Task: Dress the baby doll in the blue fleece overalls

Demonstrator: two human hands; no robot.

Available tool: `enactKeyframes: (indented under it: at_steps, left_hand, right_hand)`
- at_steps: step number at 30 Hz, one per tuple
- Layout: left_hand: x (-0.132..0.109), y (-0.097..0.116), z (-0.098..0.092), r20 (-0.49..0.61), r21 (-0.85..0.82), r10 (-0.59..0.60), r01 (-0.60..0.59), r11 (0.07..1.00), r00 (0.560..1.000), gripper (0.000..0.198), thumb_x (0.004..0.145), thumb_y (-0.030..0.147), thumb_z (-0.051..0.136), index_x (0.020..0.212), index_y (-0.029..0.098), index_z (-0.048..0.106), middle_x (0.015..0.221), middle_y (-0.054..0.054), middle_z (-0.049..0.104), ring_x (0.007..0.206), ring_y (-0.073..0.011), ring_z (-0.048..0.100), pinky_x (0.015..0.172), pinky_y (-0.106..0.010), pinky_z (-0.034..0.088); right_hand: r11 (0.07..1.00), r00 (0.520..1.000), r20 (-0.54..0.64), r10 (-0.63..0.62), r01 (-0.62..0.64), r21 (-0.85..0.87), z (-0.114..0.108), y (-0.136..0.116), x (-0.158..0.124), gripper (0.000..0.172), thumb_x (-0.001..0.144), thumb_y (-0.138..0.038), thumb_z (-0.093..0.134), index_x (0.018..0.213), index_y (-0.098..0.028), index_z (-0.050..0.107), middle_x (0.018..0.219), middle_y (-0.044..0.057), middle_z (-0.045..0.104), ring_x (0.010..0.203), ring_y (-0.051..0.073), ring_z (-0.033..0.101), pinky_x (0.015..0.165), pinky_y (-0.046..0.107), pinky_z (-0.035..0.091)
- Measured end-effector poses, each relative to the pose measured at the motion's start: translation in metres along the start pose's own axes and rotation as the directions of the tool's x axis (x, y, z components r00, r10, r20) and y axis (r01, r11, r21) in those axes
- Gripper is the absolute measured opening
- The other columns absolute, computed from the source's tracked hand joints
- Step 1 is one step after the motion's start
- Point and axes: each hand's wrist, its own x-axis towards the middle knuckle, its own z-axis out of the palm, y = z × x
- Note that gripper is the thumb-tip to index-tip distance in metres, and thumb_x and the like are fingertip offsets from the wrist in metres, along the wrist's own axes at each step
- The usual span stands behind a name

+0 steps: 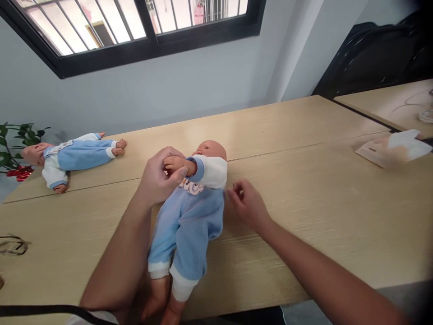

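Note:
A baby doll [192, 212] in a blue and white outfit lies on the wooden table [304, 189], its head away from me and its feet near the front edge. My left hand [162, 174] is closed around the doll's hand and holds that arm across its chest. Beside the doll's right-hand side, my right hand [248, 203] is curled just above the table. Its fingers are bent together near the doll's clothing, and whether anything small is in them is hidden. The raised sleeve covers part of the doll's face.
A second, similarly dressed doll [84, 153] lies at the far left, near a potted plant [20, 135]. Eyeglasses [13, 245] rest at the left edge. A tissue pack [389, 149] sits at the right. Black folding chairs [375, 58] lean behind, and a barred window [152, 27] is above.

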Motion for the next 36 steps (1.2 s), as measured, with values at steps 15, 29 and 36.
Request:
enactKeyframes:
  at_steps: [15,29,36]
  left_hand:
    - [-0.019,0.020,0.071,0.062,0.332,0.141,-0.153,0.931,0.988,0.022,0.080,0.033,0.064,0.096,0.019,0.061,0.097,-0.005,0.068,0.084,-0.0191,0.065,0.070,-0.030,0.049]
    - [-0.063,0.076,0.142,0.683,0.384,0.361,-0.733,0.562,0.635,0.028,0.105,0.029,0.039,0.103,0.017,0.064,0.103,-0.008,0.066,0.074,-0.0173,0.064,0.052,-0.032,0.027]
    - [-0.086,0.081,0.126,0.705,0.332,0.297,-0.669,0.665,0.644,0.025,0.104,0.034,0.050,0.122,0.021,0.062,0.115,-0.008,0.066,0.090,-0.0208,0.068,0.062,-0.031,0.043]
  right_hand:
    - [0.948,0.960,-0.007,-0.280,0.275,-0.160,0.052,-0.085,-0.182,0.001,0.098,-0.022,0.061,0.099,-0.021,0.061,0.076,0.001,0.070,0.067,0.019,0.061,0.063,0.033,0.039]
    - [0.885,0.947,-0.063,-0.316,0.270,-0.380,0.037,-0.071,-0.183,0.008,0.094,-0.013,0.058,0.096,-0.019,0.063,0.072,0.002,0.069,0.068,0.019,0.063,0.065,0.033,0.042]
    - [0.888,0.944,-0.090,-0.319,0.264,-0.376,0.039,-0.072,-0.185,0.009,0.091,-0.014,0.058,0.088,-0.019,0.065,0.066,0.001,0.065,0.064,0.019,0.062,0.061,0.033,0.041]
